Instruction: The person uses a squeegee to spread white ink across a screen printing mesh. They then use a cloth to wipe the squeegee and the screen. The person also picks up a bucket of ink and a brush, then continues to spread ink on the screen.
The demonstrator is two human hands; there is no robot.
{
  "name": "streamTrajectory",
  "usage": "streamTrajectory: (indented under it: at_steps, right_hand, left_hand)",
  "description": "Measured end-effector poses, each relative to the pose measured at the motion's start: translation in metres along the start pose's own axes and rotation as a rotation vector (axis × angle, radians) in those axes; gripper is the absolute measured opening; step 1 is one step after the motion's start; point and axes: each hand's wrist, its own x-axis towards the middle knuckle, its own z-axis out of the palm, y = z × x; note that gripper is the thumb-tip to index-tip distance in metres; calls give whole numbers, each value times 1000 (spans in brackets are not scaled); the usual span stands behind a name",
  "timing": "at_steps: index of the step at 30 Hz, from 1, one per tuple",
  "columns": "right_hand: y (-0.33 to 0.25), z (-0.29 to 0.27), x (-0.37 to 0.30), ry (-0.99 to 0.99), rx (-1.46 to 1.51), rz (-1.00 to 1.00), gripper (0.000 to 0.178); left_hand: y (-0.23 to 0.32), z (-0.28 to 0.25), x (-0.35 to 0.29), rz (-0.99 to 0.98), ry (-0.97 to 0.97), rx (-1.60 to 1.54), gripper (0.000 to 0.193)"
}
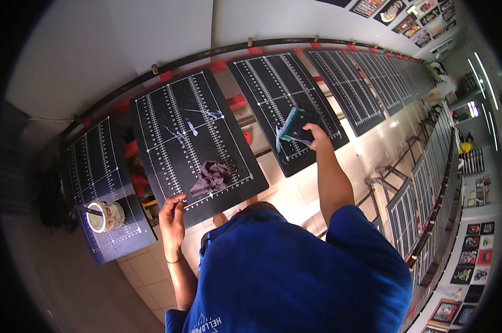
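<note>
My right hand [316,136] grips a squeegee [301,123] with a dark body and a teal, smeared edge. Its edge rests on or just above a black board [276,77] with printed white grid lines, and whitish smears show beside it. At the near edge of the board to its left, a second gridded black board [165,111], my left hand [172,221] has its fingers curled together; whether they pinch anything is hidden. A crumpled purple-grey cloth [211,176] lies on this second board close to that hand. White streaks [191,127] mark its middle.
At the far left, a tub [105,216] with a stick-like handle [88,210] stands on another board [95,161]. More boards [345,89] run in a row along a dark rail [206,54]. A parallel row of boards [403,219] lies to the right, beyond a tiled floor [295,194].
</note>
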Motion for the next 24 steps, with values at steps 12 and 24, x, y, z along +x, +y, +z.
streamTrajectory:
  at_steps: [12, 24]
  right_hand:
    - [-42, -49, 67, -119, 393, -3, 26]
    - [-30, 237, -34, -588, -891, -457, 36]
  left_hand:
    - [-20, 55, 1, -105, 69, 264, 22]
    - [-85, 103, 43, 61, 263, 926, 24]
